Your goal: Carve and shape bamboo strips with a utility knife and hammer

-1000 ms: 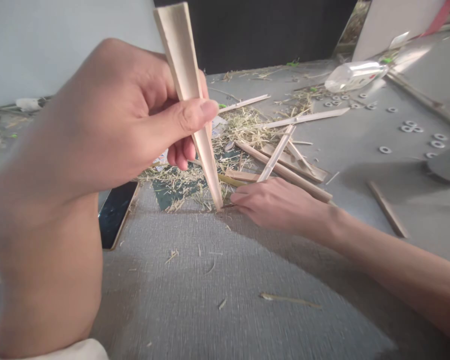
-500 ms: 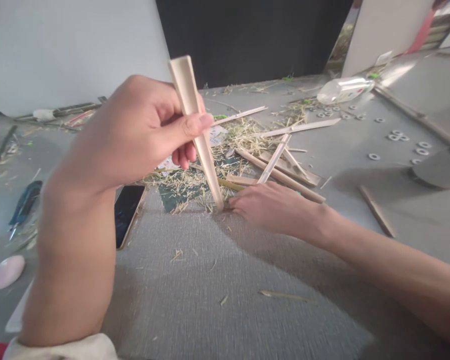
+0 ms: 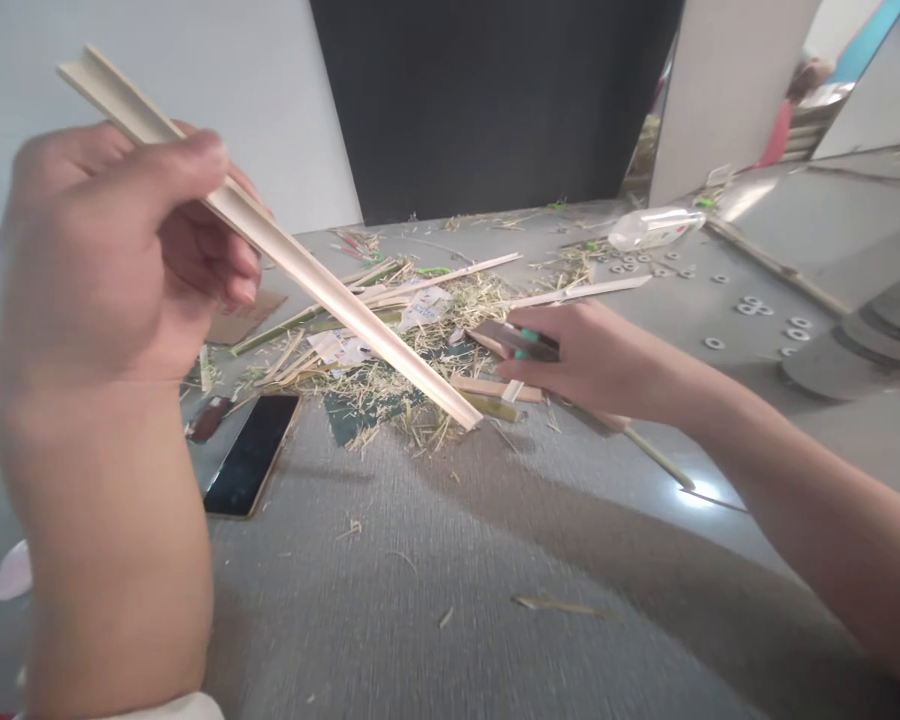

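My left hand (image 3: pixel 112 240) is closed on the upper part of a split bamboo strip (image 3: pixel 345 305), pale and hollowed like a trough. The strip slants down to the right, its lower end close to the table by the shavings. My right hand (image 3: pixel 607 360) is closed on a utility knife (image 3: pixel 534 344) with a flat metal part and a bit of green; fingers hide much of it. Below that hand lie other bamboo pieces (image 3: pixel 495 388). Thin shavings (image 3: pixel 390 385) cover most of a dark green mat (image 3: pixel 343 425).
A black phone (image 3: pixel 253 455) lies left of the mat. Farther back are a clear bottle (image 3: pixel 649 230) and several small white rings (image 3: pixel 754 305). A grey cylinder (image 3: pixel 855 345) stands at the right. Grey and black panels (image 3: pixel 487 110) border the table's rear.
My left hand has moved up and left, tilting the strip from steep to slanting. My right hand has shifted away from the strip's lower end, up and right, and the knife now shows in it.
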Motion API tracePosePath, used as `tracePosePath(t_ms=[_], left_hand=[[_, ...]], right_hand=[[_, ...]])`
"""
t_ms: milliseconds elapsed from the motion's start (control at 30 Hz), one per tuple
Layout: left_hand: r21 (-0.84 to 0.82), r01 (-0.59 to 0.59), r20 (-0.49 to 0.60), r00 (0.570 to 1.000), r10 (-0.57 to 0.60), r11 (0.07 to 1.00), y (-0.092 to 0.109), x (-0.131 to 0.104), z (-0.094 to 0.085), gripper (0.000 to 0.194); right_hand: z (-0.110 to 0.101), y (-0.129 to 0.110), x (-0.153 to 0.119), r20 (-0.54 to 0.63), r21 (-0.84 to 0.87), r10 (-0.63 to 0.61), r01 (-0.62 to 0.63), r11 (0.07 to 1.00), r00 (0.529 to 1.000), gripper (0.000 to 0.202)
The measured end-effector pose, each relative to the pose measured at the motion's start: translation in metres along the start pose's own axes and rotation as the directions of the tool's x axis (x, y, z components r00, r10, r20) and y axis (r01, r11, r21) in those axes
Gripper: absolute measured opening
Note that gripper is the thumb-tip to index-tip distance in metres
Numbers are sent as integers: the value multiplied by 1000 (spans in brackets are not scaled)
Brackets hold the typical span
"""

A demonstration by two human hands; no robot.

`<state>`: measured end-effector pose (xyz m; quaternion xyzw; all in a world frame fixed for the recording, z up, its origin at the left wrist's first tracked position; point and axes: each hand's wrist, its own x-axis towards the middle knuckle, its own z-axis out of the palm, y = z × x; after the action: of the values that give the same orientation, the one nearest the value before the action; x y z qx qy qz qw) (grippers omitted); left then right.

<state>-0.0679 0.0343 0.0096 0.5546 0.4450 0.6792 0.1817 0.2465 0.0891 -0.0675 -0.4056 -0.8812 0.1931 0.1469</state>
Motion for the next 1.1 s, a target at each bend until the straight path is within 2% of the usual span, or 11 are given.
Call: tracePosePath(t_ms=[100, 167, 300, 367, 500, 567, 633, 733, 800, 900, 1100], left_hand=[[33, 21, 121, 992, -25, 999, 2, 0, 4, 22], [1, 40, 84, 996, -40, 999, 3, 0, 7, 24], [-82, 51, 15, 999, -50, 995, -4, -10, 21, 25], [-173, 2, -54, 998, -12, 985, -12, -24, 34, 19], [-190, 151, 103, 986, -134, 970, -26, -63, 61, 6], [-185, 221, 131, 971, -199, 958, -29, -82, 67, 9], [-156, 257, 124, 963, -239, 954, -30, -100, 67, 13], [-33, 285, 128, 952, -279, 958, -33, -125, 64, 19], [58, 296, 158, 940, -302, 953, -37, -142, 63, 21], [95, 338, 197, 916, -350, 936, -46, -162, 63, 23], [65, 509, 268, 820, -506, 859, -64, -182, 63, 30]], right_hand=[[-3, -14, -8, 75, 339, 22, -46, 940, 997, 23], [0, -24, -12, 150, 482, -12, -63, 874, 989, 22], [7, -36, -14, 186, 574, -28, -86, 814, 982, 16], [11, -40, -16, 202, 611, -54, -83, 787, 978, 17], [21, -44, -19, 260, 644, -146, -59, 763, 954, 11], [25, -43, -20, 304, 621, -178, -53, 782, 936, 9], [27, -41, -20, 318, 540, -131, -66, 839, 939, 13], [24, -35, -19, 146, 309, -39, -8, 951, 988, 30], [21, -31, -20, -2, 134, -79, 79, 988, 997, 35], [22, -28, -23, -75, -33, -195, 193, 981, 978, 34], [44, -30, -26, -16, -199, -343, 333, 922, 939, 30]])
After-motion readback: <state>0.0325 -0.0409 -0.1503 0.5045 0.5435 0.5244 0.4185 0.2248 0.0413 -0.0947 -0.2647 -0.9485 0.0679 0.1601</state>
